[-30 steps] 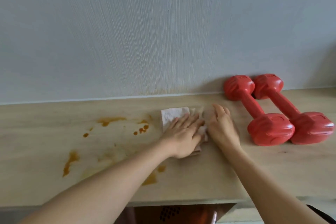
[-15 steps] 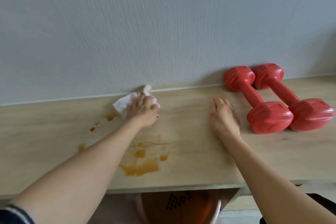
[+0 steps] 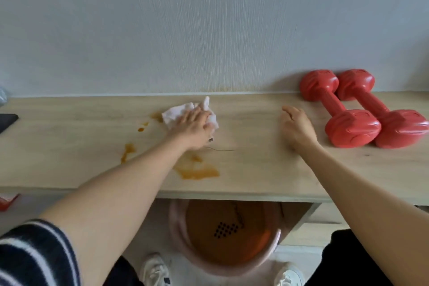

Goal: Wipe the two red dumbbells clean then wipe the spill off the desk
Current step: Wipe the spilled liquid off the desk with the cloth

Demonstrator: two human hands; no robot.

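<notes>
your left hand (image 3: 193, 126) presses the white tissue (image 3: 178, 114) at the orange spill's (image 3: 197, 169) 12 o'clock; your right hand (image 3: 298, 126) rests open, empty, on the desk (image 3: 255, 169).

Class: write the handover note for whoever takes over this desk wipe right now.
Left hand: pressing the tissue on the desk, near the wall.
Right hand: empty, flat on the desk beside the dumbbells.
Dumbbells: side by side at right; no dirt visible on them.
Left to do: orange spill near the front edge, plus smaller spots left of the tissue.
</notes>
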